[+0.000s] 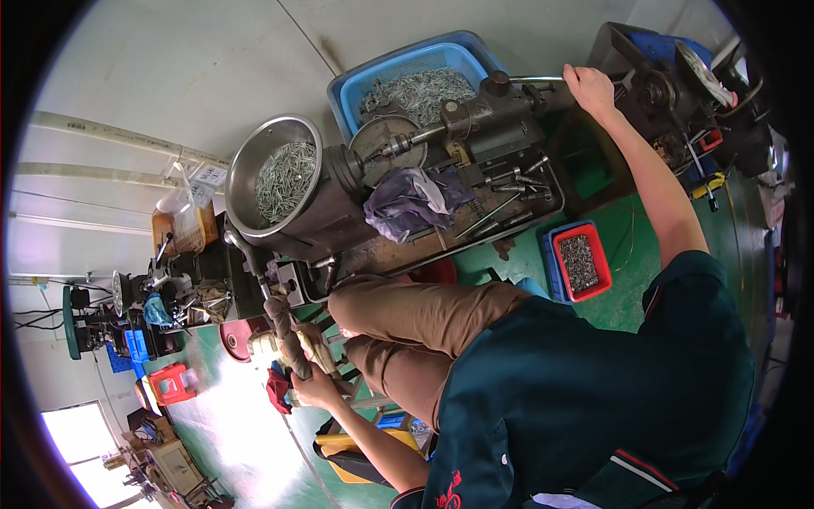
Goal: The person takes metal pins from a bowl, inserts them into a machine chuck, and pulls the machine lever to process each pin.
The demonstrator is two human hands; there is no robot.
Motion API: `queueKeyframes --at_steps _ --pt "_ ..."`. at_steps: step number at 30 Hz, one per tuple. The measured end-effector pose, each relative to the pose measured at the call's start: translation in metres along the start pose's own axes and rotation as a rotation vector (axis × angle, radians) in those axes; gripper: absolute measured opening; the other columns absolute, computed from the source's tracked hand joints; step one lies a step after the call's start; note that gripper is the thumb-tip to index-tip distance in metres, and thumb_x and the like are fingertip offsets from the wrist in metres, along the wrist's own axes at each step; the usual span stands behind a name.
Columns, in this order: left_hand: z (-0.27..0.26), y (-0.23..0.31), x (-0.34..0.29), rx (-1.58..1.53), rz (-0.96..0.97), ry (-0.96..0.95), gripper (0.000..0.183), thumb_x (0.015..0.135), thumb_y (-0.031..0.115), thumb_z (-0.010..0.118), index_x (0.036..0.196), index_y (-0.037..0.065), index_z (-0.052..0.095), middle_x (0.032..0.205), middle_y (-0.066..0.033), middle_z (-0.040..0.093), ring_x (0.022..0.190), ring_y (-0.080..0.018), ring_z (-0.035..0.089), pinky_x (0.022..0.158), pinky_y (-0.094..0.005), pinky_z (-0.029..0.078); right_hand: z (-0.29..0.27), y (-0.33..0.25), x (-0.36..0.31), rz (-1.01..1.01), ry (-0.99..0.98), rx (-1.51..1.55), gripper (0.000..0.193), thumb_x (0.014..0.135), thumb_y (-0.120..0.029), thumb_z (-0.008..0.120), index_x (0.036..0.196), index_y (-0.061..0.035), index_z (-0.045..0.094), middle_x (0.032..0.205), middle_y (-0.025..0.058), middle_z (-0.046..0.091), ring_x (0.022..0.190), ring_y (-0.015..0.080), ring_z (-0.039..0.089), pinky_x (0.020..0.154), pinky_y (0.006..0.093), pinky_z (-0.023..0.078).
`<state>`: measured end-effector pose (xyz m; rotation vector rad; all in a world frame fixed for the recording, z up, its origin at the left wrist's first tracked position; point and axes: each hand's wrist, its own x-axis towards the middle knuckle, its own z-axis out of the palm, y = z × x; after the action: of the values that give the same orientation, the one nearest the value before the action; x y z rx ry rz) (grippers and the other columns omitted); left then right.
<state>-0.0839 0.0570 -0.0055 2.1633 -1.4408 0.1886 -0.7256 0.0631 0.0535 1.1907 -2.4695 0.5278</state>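
I sit at a bench lathe (314,216). My right hand (589,89) is closed around the end of a metal lever (536,79) on the lathe's tailstock (479,114). Below and to the left, my left hand (315,388) wraps round the lower end of a long lever (288,335) covered in dark wrapping, which slants down from the lathe's left end. The drill chuck (396,146) points at the round lathe head (346,170); whether a workpiece sits between them is too small to tell. A steel pot (240,191) of thin metal pins (288,180) rests on the headstock.
Behind the lathe stands a blue basket (346,89) of metal pieces. A crumpled purple cloth (403,204) and several tools (517,182) lie on the lathe bed. A red bin (600,254) of small parts is on the floor, right of my knees. Another machine (657,89) stands at far right.
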Motion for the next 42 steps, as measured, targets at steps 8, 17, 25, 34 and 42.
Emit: queueKeyframes --at_steps 8,17,25,34,42 --pt "0.000 0.000 -0.001 0.001 0.000 0.000 0.027 0.060 0.024 0.059 0.072 0.000 0.055 0.059 -0.0197 0.054 0.057 -0.0378 0.052 0.051 -0.0451 0.038 0.000 0.000 0.001 -0.004 0.000 0.007 0.043 0.080 -0.035 0.038 0.063 -0.0018 0.059 0.065 0.0185 0.056 0.067 0.0347 0.055 0.064 0.0415 0.043" --pt "-0.003 0.004 0.000 0.000 -0.047 -0.065 0.032 0.060 0.026 0.059 0.077 -0.001 0.057 0.066 -0.0199 0.056 0.063 -0.0370 0.054 0.056 -0.0441 0.039 0.004 0.004 0.000 -0.019 0.058 -0.008 0.042 0.079 -0.035 0.038 0.062 -0.0025 0.059 0.066 0.0167 0.057 0.069 0.0333 0.055 0.065 0.0411 0.044" --pt "-0.004 0.003 -0.001 -0.019 -0.014 -0.009 0.028 0.061 0.024 0.059 0.072 -0.001 0.055 0.060 -0.0203 0.054 0.058 -0.0385 0.053 0.052 -0.0452 0.038 0.005 0.000 0.001 -0.039 0.071 0.015 0.040 0.079 -0.034 0.041 0.064 -0.0022 0.060 0.066 0.0184 0.056 0.069 0.0334 0.055 0.065 0.0415 0.043" --pt "-0.002 0.003 -0.001 -0.005 -0.002 -0.013 0.028 0.062 0.025 0.058 0.072 -0.001 0.055 0.060 -0.0201 0.054 0.058 -0.0383 0.053 0.051 -0.0450 0.038 0.013 0.009 0.011 -0.078 0.055 -0.026 0.036 0.080 -0.031 0.041 0.065 -0.0030 0.059 0.068 0.0148 0.056 0.071 0.0311 0.053 0.066 0.0399 0.042" --pt "-0.001 0.003 -0.002 -0.019 0.011 0.011 0.027 0.060 0.025 0.059 0.069 -0.001 0.054 0.059 -0.0200 0.053 0.057 -0.0384 0.052 0.050 -0.0453 0.038 0.015 0.008 0.020 -0.063 -0.050 0.009 0.043 0.080 -0.034 0.033 0.067 -0.0030 0.060 0.075 0.0140 0.058 0.077 0.0316 0.051 0.072 0.0394 0.042"
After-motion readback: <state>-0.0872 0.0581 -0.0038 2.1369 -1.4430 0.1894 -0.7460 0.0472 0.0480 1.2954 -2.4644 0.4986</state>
